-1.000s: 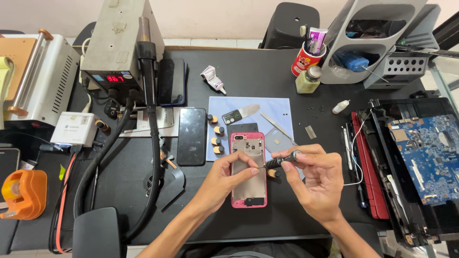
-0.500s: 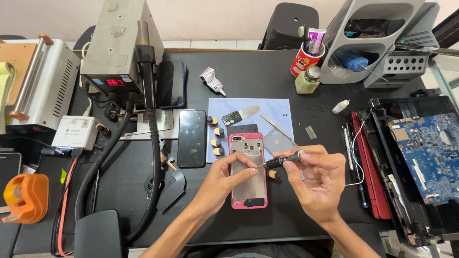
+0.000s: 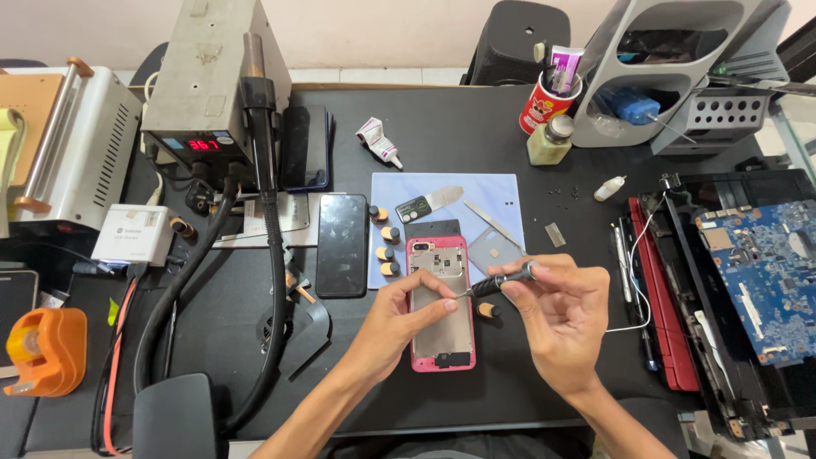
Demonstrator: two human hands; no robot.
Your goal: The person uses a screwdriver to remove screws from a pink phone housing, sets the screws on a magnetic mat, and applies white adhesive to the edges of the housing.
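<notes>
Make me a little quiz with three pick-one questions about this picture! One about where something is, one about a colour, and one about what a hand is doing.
1. Where is the orange tape dispenser?
A. at the desk's left edge
B. on the blue mat
C. inside the grey organiser

2. What colour is the frame of the opened phone?
A. green
B. pink
C. yellow

3. What is the right hand doing?
A. lying flat and empty
B. holding a small screwdriver
C. holding the red cup

Answers:
1 A: it sits far left, beside the black hose.
2 B: a pink rim runs around the phone.
3 B: its fingers pinch the screwdriver, whose tip points at the phone, while the left hand touches the phone.
</notes>
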